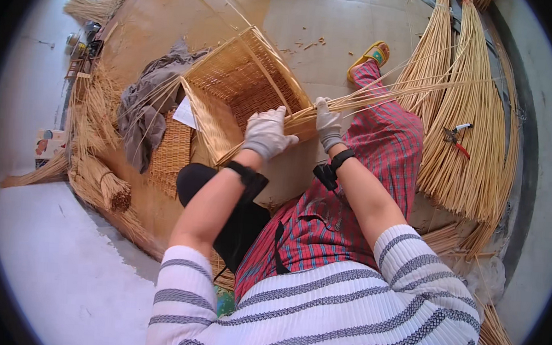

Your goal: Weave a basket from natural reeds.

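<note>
A square-sided wicker basket (231, 81) tilts in front of me, its open mouth toward me. My left hand (268, 132), in a pale glove, is closed over the basket's near rim. Just to the right, my gloved right hand (328, 122) is closed around a bundle of long willow rods (381, 98) at the basket's corner. The rods fan out from that hand to the right. The fingertips of both hands are partly hidden behind the rim and rods. A black band with a small box sits on each wrist.
Large bundles of peeled rods (465, 133) lie at the right, with red-and-white-handled pruning shears (458, 138) on them. Left of the basket are a grey cloth (147, 101), a flat woven panel (171, 147) and more rod bundles (101, 184). Short offcuts (309, 45) are scattered beyond.
</note>
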Motion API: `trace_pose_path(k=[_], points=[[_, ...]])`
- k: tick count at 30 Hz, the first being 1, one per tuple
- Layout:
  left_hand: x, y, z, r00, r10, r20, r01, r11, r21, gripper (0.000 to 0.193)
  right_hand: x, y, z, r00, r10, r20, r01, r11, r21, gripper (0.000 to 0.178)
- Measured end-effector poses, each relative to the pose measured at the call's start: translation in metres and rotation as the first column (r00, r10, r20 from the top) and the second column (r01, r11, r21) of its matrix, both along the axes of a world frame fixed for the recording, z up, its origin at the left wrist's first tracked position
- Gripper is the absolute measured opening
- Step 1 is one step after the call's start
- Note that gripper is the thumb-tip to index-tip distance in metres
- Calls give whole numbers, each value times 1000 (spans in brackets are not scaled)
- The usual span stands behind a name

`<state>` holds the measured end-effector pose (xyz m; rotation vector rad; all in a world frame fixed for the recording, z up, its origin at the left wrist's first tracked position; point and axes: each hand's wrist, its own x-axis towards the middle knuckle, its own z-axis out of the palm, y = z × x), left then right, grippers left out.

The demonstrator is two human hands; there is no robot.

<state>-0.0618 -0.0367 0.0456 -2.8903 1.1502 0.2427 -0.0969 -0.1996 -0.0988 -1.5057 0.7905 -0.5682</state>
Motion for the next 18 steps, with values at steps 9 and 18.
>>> trace_pose_path(k=[9, 18], points=[[35, -18, -42, 987, 28, -158, -13, 995, 98, 48, -1, 6, 9, 985, -55, 163, 41, 995, 88, 25], [45, -23, -32, 961, 80, -266, -28, 980, 196, 42, 1, 17, 2, 992, -75, 98, 73, 997, 17, 20]])
